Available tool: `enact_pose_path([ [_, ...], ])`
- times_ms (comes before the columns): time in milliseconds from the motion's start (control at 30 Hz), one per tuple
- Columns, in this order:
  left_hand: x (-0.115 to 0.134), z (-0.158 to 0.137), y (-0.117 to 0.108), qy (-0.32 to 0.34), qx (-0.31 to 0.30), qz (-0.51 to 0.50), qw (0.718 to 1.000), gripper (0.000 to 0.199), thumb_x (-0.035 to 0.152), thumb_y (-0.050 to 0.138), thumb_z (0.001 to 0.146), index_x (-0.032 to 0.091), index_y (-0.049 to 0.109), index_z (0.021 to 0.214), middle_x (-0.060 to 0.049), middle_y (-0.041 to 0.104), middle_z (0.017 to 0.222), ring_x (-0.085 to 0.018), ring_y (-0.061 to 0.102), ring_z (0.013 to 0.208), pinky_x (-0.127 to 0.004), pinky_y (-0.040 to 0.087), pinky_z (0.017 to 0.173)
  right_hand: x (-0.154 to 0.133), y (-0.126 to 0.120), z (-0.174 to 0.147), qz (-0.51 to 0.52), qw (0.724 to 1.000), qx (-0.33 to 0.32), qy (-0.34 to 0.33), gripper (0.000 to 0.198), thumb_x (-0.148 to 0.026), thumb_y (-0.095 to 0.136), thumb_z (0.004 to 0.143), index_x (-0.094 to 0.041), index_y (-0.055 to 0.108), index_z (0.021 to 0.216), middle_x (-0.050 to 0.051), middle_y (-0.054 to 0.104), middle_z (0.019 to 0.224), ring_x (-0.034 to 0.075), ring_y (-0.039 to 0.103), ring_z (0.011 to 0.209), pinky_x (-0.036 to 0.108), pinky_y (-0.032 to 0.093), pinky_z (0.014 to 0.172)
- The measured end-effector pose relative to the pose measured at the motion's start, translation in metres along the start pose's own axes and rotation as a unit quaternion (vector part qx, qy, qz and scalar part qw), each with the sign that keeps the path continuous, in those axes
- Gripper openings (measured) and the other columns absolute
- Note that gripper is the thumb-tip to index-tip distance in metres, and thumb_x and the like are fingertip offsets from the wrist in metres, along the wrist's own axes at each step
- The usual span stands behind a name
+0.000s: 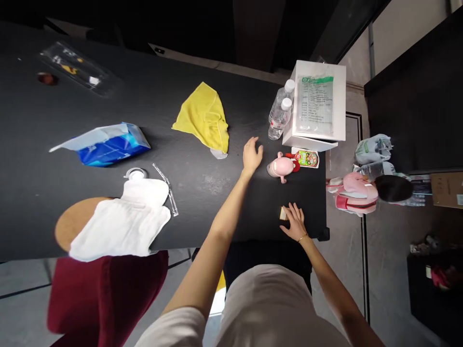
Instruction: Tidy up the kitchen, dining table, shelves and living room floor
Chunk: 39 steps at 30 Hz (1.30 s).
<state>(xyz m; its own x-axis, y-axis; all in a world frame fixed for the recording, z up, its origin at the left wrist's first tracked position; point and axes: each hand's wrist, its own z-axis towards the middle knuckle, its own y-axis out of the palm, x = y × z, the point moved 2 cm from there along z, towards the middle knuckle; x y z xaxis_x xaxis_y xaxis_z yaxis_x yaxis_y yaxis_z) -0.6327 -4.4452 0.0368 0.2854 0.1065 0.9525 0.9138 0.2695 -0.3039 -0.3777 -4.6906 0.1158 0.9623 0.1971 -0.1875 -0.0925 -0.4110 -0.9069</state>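
Observation:
My left hand (pixel 252 154) is over the black table, its fingers apart and nothing in them. Just right of it stands a pink bottle (pixel 282 166) with small handles at its sides. My right hand (pixel 295 222) is at the front right of the table with fingers spread. Its index finger reaches the edge of a small pale box (pixel 283 213); whether the hand presses on it I cannot tell. Beyond the pink bottle lies a green and red food packet (pixel 306 158).
A white carton (pixel 339 103) stands at the back right with two water bottles (pixel 280 118) beside it. A yellow cloth (pixel 204 115), a blue packet (pixel 112 147), a white cloth (pixel 123 224) and a clear plastic container (pixel 77 70) lie leftward. A dark red chair (pixel 104 294) stands in front.

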Motion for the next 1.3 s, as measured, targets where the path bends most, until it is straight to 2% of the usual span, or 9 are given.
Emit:
enact_pose_path([
  [133, -0.028, -0.094, -0.043, -0.067, 0.039, 0.026, 0.997, 0.036, 0.018, 0.048, 0.089, 0.019, 0.059, 0.123, -0.012, 0.062, 0.130, -0.024, 0.052, 0.129, -0.044, 0.037, 0.115, 0.023, -0.002, 0.019, -0.007, 0.998, 0.052, 0.040, 0.055, -0.030, 0.045, 0.087, -0.030, 0.049, 0.142, 0.008, 0.058, 0.137, 0.026, 0.049, 0.132, 0.049, 0.026, 0.117],
  [267, -0.040, -0.138, -0.074, -0.076, 0.058, 0.076, 0.993, 0.037, 0.020, 0.049, 0.087, 0.021, 0.061, 0.123, -0.014, 0.055, 0.139, -0.026, 0.046, 0.136, -0.049, 0.032, 0.117, 0.051, -0.028, 0.073, -0.013, 0.968, 0.166, 0.186, 0.069, -0.043, 0.045, 0.088, -0.014, 0.036, 0.149, 0.020, 0.046, 0.146, 0.033, 0.040, 0.136, 0.055, 0.030, 0.111],
  [400, -0.050, -0.074, -0.106, -0.030, 0.056, 0.145, 0.987, 0.055, 0.025, 0.059, 0.083, 0.017, 0.052, 0.137, -0.017, 0.030, 0.159, -0.032, 0.020, 0.151, -0.056, 0.014, 0.122, 0.038, -0.034, 0.093, -0.006, 0.955, 0.185, 0.230, 0.080, -0.042, 0.048, 0.085, -0.008, 0.024, 0.154, 0.025, 0.028, 0.157, 0.038, 0.022, 0.147, 0.062, 0.025, 0.112],
  [567, -0.066, 0.039, -0.127, 0.026, 0.010, 0.166, 0.986, 0.070, 0.030, 0.070, 0.075, 0.014, 0.049, 0.140, -0.020, 0.027, 0.160, -0.038, 0.012, 0.151, -0.065, 0.000, 0.118, -0.032, -0.011, 0.068, 0.022, 0.980, 0.176, 0.094, 0.065, -0.038, 0.040, 0.090, -0.014, 0.034, 0.150, 0.019, 0.029, 0.158, 0.032, 0.023, 0.149, 0.055, 0.030, 0.115],
  [733, -0.071, 0.051, -0.105, 0.006, -0.053, 0.216, 0.975, 0.032, 0.028, 0.055, 0.087, 0.010, 0.067, 0.111, -0.023, 0.066, 0.121, -0.039, 0.050, 0.130, -0.060, 0.029, 0.111, -0.074, -0.029, 0.084, 0.014, 0.965, 0.242, 0.104, 0.079, -0.051, 0.048, 0.089, -0.012, 0.025, 0.153, 0.022, 0.019, 0.160, 0.035, 0.019, 0.150, 0.056, 0.033, 0.114],
  [800, -0.062, 0.038, -0.090, -0.006, -0.050, 0.215, 0.975, 0.033, 0.031, 0.045, 0.095, 0.012, 0.071, 0.099, -0.020, 0.072, 0.102, -0.035, 0.063, 0.111, -0.051, 0.043, 0.101, -0.082, -0.047, 0.099, 0.018, 0.953, 0.287, 0.098, 0.079, -0.052, 0.049, 0.090, -0.013, 0.024, 0.154, 0.023, 0.019, 0.160, 0.036, 0.018, 0.150, 0.058, 0.031, 0.114],
  [900, -0.037, 0.024, -0.060, 0.043, -0.040, 0.143, 0.988, 0.041, 0.037, 0.038, 0.099, 0.015, 0.072, 0.104, -0.014, 0.074, 0.103, -0.025, 0.067, 0.100, -0.037, 0.049, 0.093, -0.089, -0.068, 0.117, 0.049, 0.937, 0.343, 0.049, 0.075, -0.048, 0.049, 0.092, -0.015, 0.024, 0.154, 0.022, 0.024, 0.159, 0.035, 0.020, 0.150, 0.060, 0.031, 0.113],
  [1133, -0.005, 0.028, 0.029, 0.242, -0.224, 0.186, 0.925, 0.042, 0.038, 0.046, 0.095, 0.024, 0.064, 0.130, -0.009, 0.061, 0.136, -0.029, 0.045, 0.133, -0.054, 0.023, 0.116, -0.096, -0.087, 0.134, 0.059, 0.931, 0.360, -0.001, 0.066, -0.041, 0.048, 0.095, -0.016, 0.030, 0.152, 0.021, 0.033, 0.156, 0.034, 0.025, 0.149, 0.061, 0.032, 0.113],
  [1300, -0.033, 0.036, 0.019, 0.189, -0.195, 0.274, 0.923, 0.054, 0.042, 0.039, 0.097, 0.024, 0.045, 0.148, -0.011, 0.049, 0.149, -0.029, 0.039, 0.140, -0.057, 0.006, 0.121, -0.119, -0.126, 0.183, 0.041, 0.934, 0.350, -0.063, 0.059, -0.035, 0.049, 0.095, -0.018, 0.036, 0.150, 0.017, 0.036, 0.156, 0.031, 0.026, 0.149, 0.059, 0.026, 0.116],
])
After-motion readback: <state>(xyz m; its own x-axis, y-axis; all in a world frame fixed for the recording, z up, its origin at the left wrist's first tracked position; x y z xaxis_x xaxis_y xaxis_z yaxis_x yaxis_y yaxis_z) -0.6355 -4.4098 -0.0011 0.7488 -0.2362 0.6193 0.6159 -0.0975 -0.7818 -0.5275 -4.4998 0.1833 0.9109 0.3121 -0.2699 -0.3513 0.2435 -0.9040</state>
